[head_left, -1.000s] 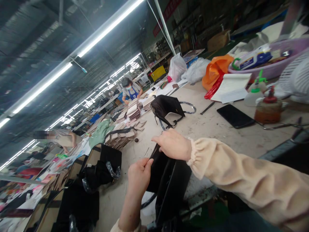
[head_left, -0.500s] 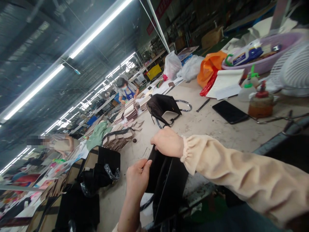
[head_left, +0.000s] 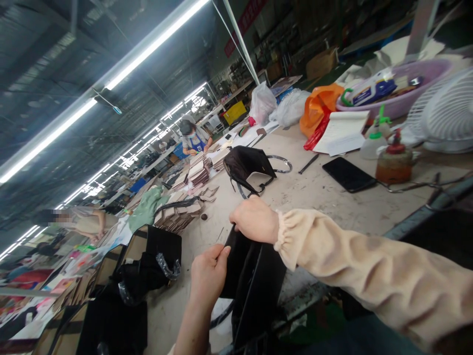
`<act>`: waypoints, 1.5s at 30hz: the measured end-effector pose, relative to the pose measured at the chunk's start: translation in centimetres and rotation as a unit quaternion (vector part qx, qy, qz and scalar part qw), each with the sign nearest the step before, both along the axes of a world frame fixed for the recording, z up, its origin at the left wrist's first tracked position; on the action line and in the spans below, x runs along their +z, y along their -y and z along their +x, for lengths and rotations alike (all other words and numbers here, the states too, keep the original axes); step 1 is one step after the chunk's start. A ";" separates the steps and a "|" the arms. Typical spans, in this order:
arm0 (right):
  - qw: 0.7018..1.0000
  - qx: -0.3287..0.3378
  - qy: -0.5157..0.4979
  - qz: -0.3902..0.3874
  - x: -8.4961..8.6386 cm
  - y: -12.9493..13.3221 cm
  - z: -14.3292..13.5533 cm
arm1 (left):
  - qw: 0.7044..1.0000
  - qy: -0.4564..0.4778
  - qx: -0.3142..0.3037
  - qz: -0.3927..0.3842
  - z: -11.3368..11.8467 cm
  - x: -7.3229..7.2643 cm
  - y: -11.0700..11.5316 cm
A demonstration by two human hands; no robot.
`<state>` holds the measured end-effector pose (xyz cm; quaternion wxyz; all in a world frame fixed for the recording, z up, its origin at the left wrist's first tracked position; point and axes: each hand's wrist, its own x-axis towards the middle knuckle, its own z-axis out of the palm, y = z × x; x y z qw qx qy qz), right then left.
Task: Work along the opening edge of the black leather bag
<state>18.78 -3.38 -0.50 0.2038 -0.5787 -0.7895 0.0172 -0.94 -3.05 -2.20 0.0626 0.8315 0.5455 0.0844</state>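
A black bag (head_left: 258, 286) stands at the front edge of the worktable, its opening toward me. My left hand (head_left: 210, 268) pinches the left end of its far rim between thumb and fingers. Close beyond it, my right hand (head_left: 254, 219) is closed over the same rim, its fingertips mostly hidden behind the knuckles. A dark strap shows under the bag at its left side. Farther back on the table sits another dark bag (head_left: 248, 165) with plastic-wrapped handles.
Black bags (head_left: 158, 256) with cardboard are crowded at the left. Stacked brown pieces (head_left: 181, 214) lie behind them. To the right are a phone (head_left: 349, 173), a glue-coloured jar (head_left: 394, 165), a pen-like tool (head_left: 308, 163), a fan (head_left: 445, 111) and a purple basin (head_left: 397, 106). A co-worker (head_left: 195, 140) stands at the far end.
Both hands keep their hold on the bag's rim, almost unmoved. The whole view has shifted slightly, with the table's things a little farther left.
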 end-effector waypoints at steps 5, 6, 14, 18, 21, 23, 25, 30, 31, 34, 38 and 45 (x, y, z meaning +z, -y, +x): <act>1.000 0.003 0.005 -0.006 0.3 0.0 -0.2 | 0.996 -0.086 -0.012 -0.026 1.2 1.6 -0.4; 1.000 0.001 0.005 -0.007 0.4 0.0 -0.2 | 0.995 -0.090 -0.016 -0.026 1.7 1.9 -0.6; 1.000 0.006 0.002 0.004 0.0 0.2 1.1 | 0.994 -0.106 -0.006 0.028 3.7 1.2 -1.7; 0.999 -0.020 0.004 0.043 -0.4 0.4 1.8 | 0.997 -0.069 -0.006 0.018 3.3 0.9 -1.4; 0.998 -0.033 0.003 0.056 -0.7 0.3 1.8 | 0.998 -0.062 -0.004 0.012 3.2 0.9 -1.5; 0.998 -0.038 0.002 0.054 -0.8 0.2 1.7 | 0.998 -0.059 -0.004 0.010 3.3 0.9 -1.7; 0.998 -0.041 0.000 0.050 -0.8 0.1 1.6 | 0.998 -0.056 -0.008 0.008 3.3 0.8 -1.8; 0.999 -0.039 0.001 0.036 -0.4 -0.1 1.5 | 0.999 -0.049 -0.015 0.005 3.3 0.7 -1.7; 0.999 -0.038 0.002 0.032 -0.3 -0.1 1.5 | 0.999 -0.047 -0.017 0.005 3.3 0.6 -1.6; 0.999 -0.036 0.007 0.025 -0.1 -0.1 1.5 | 0.999 -0.040 -0.020 0.004 3.3 0.6 -1.5; 0.999 -0.035 0.007 0.020 -0.2 -0.1 1.6 | 0.999 -0.039 -0.021 0.000 3.4 0.6 -1.4; 0.999 -0.035 0.008 0.017 -0.1 -0.2 1.4 | 0.997 -0.075 -0.011 -0.013 3.7 1.2 -1.6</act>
